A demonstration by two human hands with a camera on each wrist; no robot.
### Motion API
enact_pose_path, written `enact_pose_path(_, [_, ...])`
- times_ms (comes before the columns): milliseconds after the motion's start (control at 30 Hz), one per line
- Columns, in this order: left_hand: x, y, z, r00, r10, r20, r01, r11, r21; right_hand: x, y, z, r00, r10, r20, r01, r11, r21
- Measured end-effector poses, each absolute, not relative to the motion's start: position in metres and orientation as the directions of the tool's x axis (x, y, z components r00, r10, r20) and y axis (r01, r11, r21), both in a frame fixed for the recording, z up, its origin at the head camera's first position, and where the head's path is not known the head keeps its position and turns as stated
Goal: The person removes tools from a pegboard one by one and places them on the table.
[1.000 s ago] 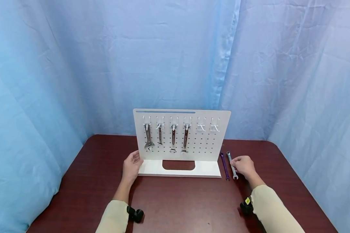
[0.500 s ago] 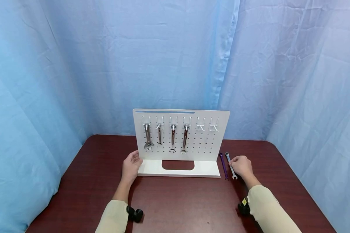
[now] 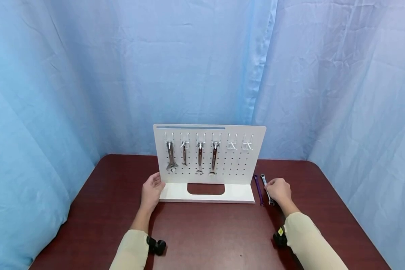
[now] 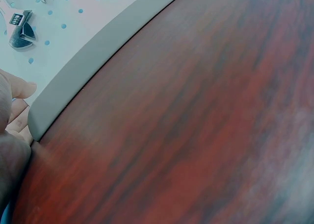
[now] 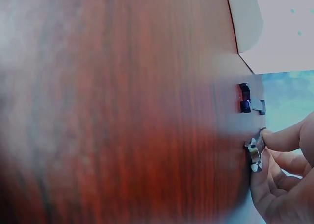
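A white pegboard stand (image 3: pixel 237 161) stands upright on the table. My left hand (image 3: pixel 151 191) grips its left side, low down by the base, with the thumb (image 4: pixel 22 88) on the front in the left wrist view. To the right of the stand, my right hand (image 3: pixel 279 190) pinches a silver combination wrench (image 3: pixel 263 180) by its shaft, between thumb and fingers. Its open end (image 5: pixel 254 155) faces the camera in the right wrist view. Just left of that lies a purple combination wrench (image 3: pixel 258 190) on the table.
On the board's hooks hang an adjustable wrench (image 3: pixel 171 155) at far left, a small wrench (image 3: pixel 184 153) and two longer wrenches (image 3: pixel 200 157). Two bare hooks (image 3: pixel 247 143) are at the right. Blue curtains (image 3: pixel 202 67) surround the brown table (image 3: pixel 206 228).
My right hand has shifted slightly left, and the silver wrench in its fingers has turned a little onto its edge. The left hand stays at the pegboard's side.
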State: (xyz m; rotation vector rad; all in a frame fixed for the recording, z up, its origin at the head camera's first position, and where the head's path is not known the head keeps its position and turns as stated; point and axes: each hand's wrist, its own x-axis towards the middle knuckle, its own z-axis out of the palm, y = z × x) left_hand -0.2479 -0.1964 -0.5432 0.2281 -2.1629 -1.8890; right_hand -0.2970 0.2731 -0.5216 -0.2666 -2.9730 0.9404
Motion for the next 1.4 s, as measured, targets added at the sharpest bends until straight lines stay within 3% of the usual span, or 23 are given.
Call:
enact_pose_path(1033, [-0.248, -0.195, -0.543, -0.951, -0.300, 0.081, 0.039, 0.144, 0.989, -0.289, 0.268, -0.523, -0.964, 0.264, -0.042, 0.226, 0.722, -0.653])
enact_pose_path(1400, [-0.251, -0.196, -0.545, -0.954, -0.286, 0.085, 0.049, 0.129, 0.990, -0.282, 0.243, -0.509, -0.962, 0.260, 0.084, 0.100, 0.619, -0.779])
